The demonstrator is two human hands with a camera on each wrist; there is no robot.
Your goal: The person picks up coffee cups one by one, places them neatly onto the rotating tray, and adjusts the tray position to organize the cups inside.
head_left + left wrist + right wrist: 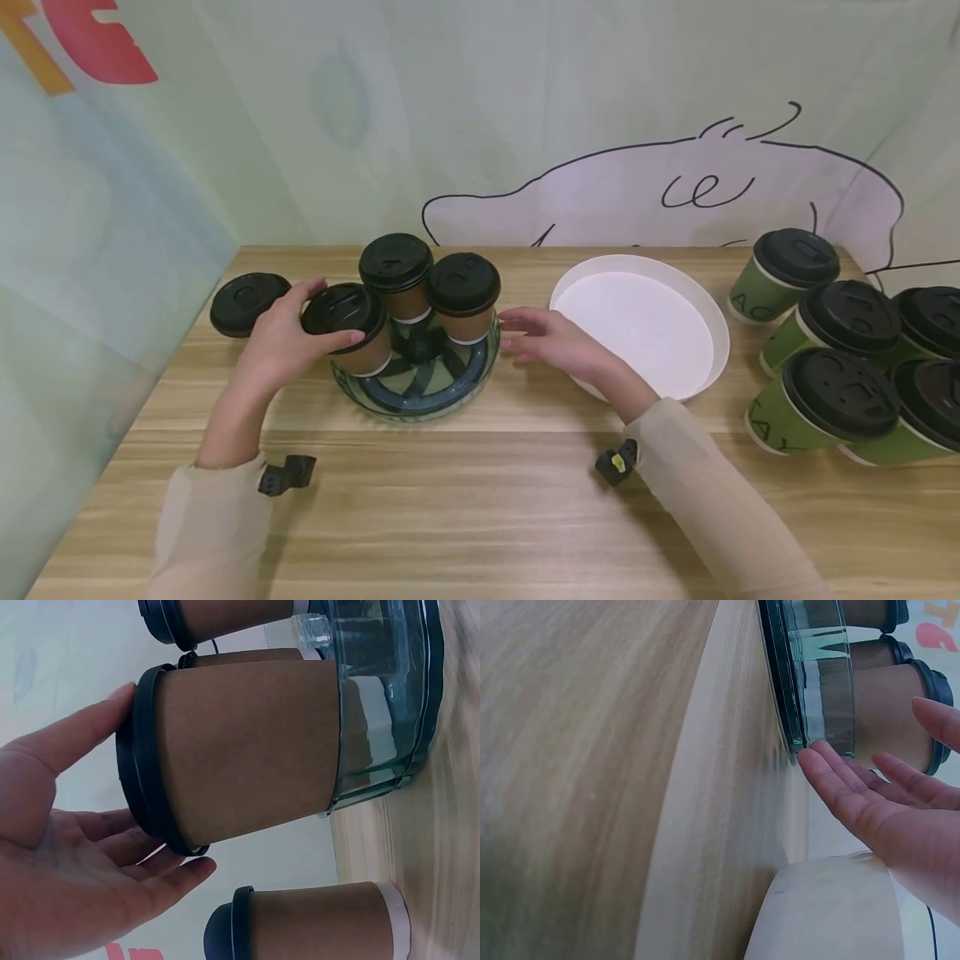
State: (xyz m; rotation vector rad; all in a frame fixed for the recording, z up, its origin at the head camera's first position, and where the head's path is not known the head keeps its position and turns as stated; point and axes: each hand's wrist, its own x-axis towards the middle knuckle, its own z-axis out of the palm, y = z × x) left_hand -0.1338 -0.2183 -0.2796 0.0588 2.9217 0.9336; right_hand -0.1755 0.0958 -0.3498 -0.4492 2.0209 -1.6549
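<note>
My left hand (281, 337) holds a brown paper coffee cup (247, 750) by its black lid, thumb on one side and fingers on the other. The cup stands at the left side of a round clear glass dish (420, 404), its base inside the dish's wall. Two more brown cups with black lids, a rear cup (405, 304) and a right-hand cup (467, 325), stand in the dish. My right hand (558, 337) has its fingers extended at the dish's right side, fingertips close to the glass wall in the right wrist view. Nothing lies in its grasp.
Another brown cup with a black lid (247, 302) stands left of my left hand. A round white tray (718, 354) lies behind my right forearm. Several green cups (772, 287) with black lids crowd the table's right side. A printed cloth (480, 100) hangs behind.
</note>
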